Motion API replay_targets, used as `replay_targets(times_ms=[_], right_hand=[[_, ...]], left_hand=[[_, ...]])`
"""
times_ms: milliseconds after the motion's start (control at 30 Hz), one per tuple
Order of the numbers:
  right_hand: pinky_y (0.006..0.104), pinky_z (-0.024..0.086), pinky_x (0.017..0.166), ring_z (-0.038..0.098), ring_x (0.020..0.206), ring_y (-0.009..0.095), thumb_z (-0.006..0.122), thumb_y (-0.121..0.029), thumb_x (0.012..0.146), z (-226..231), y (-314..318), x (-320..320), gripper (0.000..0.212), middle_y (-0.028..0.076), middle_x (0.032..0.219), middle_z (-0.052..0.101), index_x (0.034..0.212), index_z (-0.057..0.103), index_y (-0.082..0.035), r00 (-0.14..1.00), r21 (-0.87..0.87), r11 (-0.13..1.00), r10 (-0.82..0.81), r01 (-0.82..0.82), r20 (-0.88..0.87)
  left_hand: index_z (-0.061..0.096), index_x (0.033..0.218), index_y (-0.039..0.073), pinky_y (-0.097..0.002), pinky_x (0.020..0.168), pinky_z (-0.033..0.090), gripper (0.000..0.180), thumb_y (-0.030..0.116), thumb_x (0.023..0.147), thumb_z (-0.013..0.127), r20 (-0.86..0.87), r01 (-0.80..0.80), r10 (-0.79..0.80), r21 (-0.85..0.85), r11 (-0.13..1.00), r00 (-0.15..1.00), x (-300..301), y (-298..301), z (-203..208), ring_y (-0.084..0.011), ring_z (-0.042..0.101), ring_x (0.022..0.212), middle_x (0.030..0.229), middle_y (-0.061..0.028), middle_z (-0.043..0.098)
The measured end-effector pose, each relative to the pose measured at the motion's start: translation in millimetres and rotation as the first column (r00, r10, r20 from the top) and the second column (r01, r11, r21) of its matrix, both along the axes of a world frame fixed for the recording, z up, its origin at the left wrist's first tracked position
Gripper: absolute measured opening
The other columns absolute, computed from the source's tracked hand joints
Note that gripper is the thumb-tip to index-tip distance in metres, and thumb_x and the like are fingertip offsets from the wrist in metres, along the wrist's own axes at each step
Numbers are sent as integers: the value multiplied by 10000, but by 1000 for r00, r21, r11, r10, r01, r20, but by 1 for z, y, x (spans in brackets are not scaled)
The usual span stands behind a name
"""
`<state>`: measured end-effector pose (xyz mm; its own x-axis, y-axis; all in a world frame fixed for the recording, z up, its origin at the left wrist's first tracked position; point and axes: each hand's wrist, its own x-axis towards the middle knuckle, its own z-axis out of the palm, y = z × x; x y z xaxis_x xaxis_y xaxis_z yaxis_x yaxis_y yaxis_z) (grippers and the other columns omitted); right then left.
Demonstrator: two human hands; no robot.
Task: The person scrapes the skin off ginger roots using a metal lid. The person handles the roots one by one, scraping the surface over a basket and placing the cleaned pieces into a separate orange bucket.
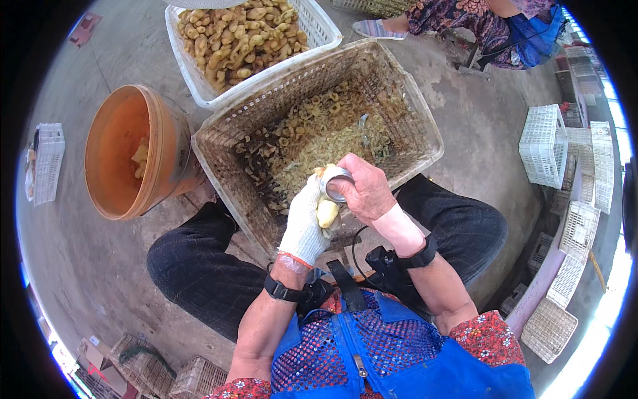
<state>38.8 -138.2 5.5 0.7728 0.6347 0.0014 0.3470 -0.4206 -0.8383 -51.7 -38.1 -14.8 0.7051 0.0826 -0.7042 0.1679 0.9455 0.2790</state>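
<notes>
My left hand (303, 229), in a white knit glove, is closed around a pale yellow, knobby root (327, 213) that looks like ginger. My bare right hand (369, 191) grips a round metal ring tool (336, 178), its fingers curled about the band, held against the upper end of the root. Both hands meet over the near edge of a dirty plastic crate (289, 90) between my knees. Pale shavings and ring-shaped scraps (332, 136) cover its bottom. A small curved shiny piece (363, 120) lies among them.
Beyond stands a white crate (321, 25) heaped with yellow-brown roots (242, 40). An orange bucket (109, 149), with a few pale pieces (140, 157) inside, sits at the left. Another person's leg (444, 20) shows at the far right. White crates (543, 146) line the right side.
</notes>
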Motion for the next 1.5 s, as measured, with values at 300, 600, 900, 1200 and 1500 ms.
replay_targets(times_ms=[300, 600, 900, 1200, 1500], right_hand=[[390, 521, 620, 658, 728, 300, 636, -173, 845, -14, -28, 34, 187, 166, 809, 636, 881, 530, -24, 909, -95, 904, -416, 417, 33], [374, 501, 698, 653, 771, 306, 697, -182, 812, 9, 5, 7, 227, 171, 813, 643, 911, 559, -32, 983, -63, 997, -57, 47, -173], [369, 509, 668, 656, 749, 313, 692, -173, 794, -19, -18, 55, 209, 175, 821, 654, 876, 564, -30, 989, -162, 976, -148, 146, -1], [250, 499, 725, 597, 806, 108, 767, -81, 783, 3, -34, 38, 325, 38, 914, 639, 1030, 570, -7, 623, 207, 885, -113, 418, -774], [259, 489, 726, 581, 770, 89, 738, -111, 799, 15, -15, 6, 184, 14, 820, 650, 923, 635, -22, 743, 17, 998, -38, 66, -668]], left_hand=[[581, 1175, 58, -242, 678, 503, 288, 263, 992, 497, 73, -86, 77, 141, 986, 994, 0, 5, -7, -91, 595, 818, 995, -13, 624], [554, 1157, 8, -291, 747, 485, 313, 261, 1002, 456, 46, 7, -64, 755, 655, 997, -3, 2, -17, -154, 584, 910, 1029, -84, 611], [599, 1043, 38, -277, 619, 442, 252, 259, 990, 488, 30, 80, -118, 569, 818, 993, 2, 3, -9, -118, 535, 702, 850, -42, 611], [506, 1242, 20, -274, 526, 427, 485, 426, 996, 405, 52, -202, 223, -268, 942, 973, 10, 3, 7, -213, 515, 614, 866, -60, 582], [539, 1202, 130, -225, 395, 472, 548, 595, 944, 404, 42, -60, 71, -215, 975, 997, 10, -1, 4, -183, 650, 645, 929, -104, 650]])
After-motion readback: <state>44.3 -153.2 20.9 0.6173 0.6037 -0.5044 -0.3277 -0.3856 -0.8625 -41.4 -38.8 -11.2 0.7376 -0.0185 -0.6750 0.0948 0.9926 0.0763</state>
